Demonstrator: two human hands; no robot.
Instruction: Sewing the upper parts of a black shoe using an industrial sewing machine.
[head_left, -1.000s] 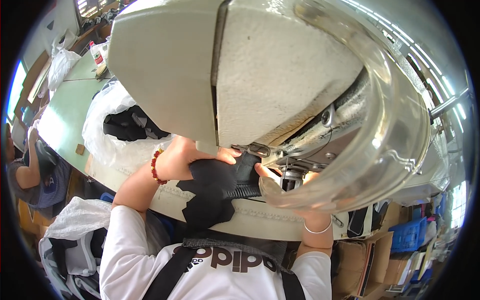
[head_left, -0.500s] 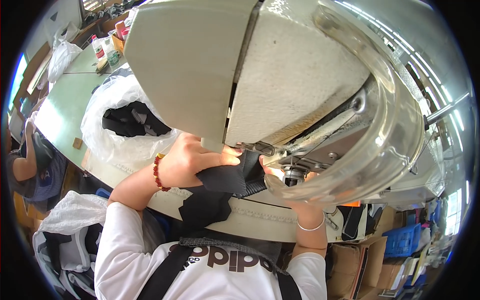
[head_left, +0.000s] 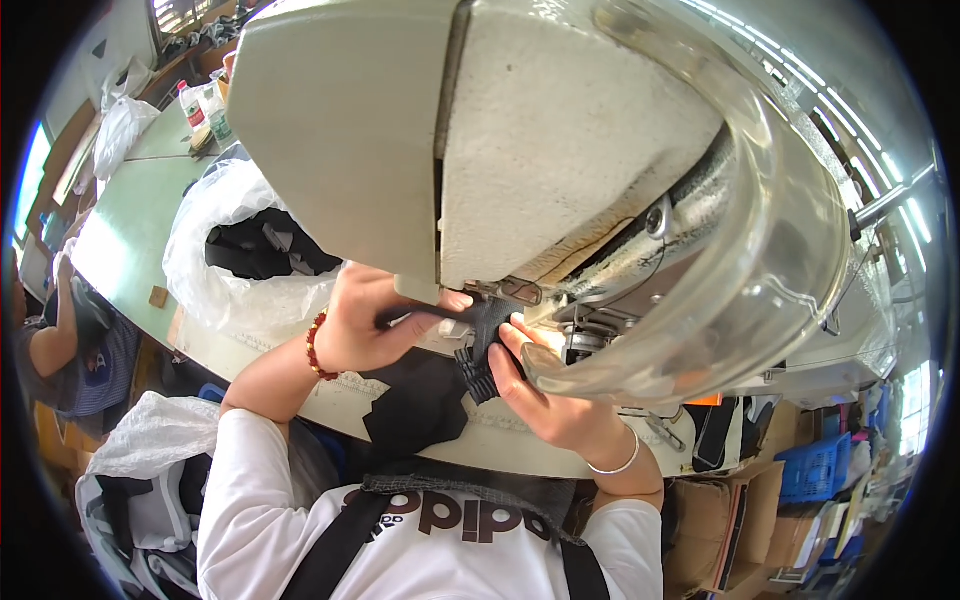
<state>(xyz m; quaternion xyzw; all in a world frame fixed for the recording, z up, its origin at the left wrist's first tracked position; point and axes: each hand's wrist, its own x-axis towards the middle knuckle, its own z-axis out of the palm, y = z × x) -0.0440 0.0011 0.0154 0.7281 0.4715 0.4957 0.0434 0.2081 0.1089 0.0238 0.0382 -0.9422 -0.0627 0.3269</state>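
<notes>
A large cream sewing machine (head_left: pixel 570 150) fills the upper middle, its clear plastic guard (head_left: pixel 800 270) curving down on the right. Just below its needle area is a black fabric piece (head_left: pixel 490 322) with a ribbed edge. My left hand (head_left: pixel 360 318), wearing a beaded bracelet, is closed on the left part of this fabric, thumb pointing toward the machine foot. Against the fabric's right side press the fingers of my right hand (head_left: pixel 555 405), which grip it beside the guard. Another black fabric piece (head_left: pixel 415 400) lies on the table edge nearer me. The needle tip is hidden.
Behind my left hand stands a white plastic bag (head_left: pixel 205 255) of dark fabric pieces. A second bag (head_left: pixel 150 435) sits low at left. Bottles (head_left: pixel 192 108) stand on the green table (head_left: pixel 130 230). Cardboard boxes (head_left: pixel 695 535) and a blue basket (head_left: pixel 812 470) are at right. Another person (head_left: pixel 75 345) sits far left.
My right hand has come out from behind the guard, leftward and nearer me, onto the fabric. The fabric has been turned, its ribbed edge now facing me.
</notes>
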